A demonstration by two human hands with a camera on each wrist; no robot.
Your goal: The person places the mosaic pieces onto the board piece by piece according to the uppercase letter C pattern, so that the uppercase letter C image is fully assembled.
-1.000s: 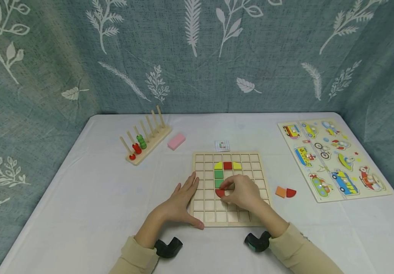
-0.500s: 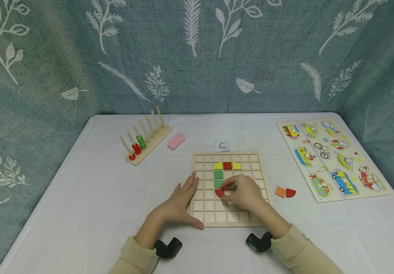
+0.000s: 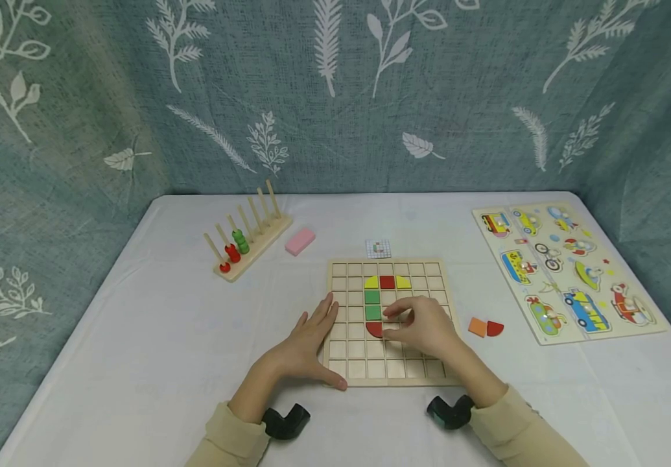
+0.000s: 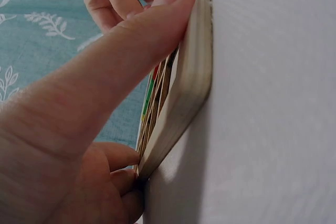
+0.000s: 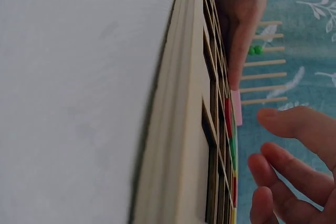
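A wooden grid board (image 3: 357,370) lies at the middle of the table. My left hand (image 3: 306,350) rests on its left edge, fingers spread straight, with the thumb at the near-left corner. Set in its cells are a red rounded piece (image 3: 373,329), two green squares (image 3: 373,305), a red square (image 3: 387,282) and two yellow rounded pieces (image 3: 403,283). Just right of the red rounded piece hovers my right hand (image 3: 425,327), thumb and forefinger apart. In the right wrist view, its fingertips (image 5: 269,113) stand clear of the board and hold nothing.
Right of the board lie an orange square (image 3: 478,327) and a red quarter-round piece (image 3: 495,329). Farther right is a vehicle puzzle board (image 3: 545,227). Behind sit a small patterned card (image 3: 378,248) and a pink block (image 3: 300,241). A peg rack (image 3: 256,250) with beads stands back left.
My right hand has let go of the red rounded piece and drawn slightly right, its thumb and forefinger off it. The piece stays in its cell. My left hand has not moved.
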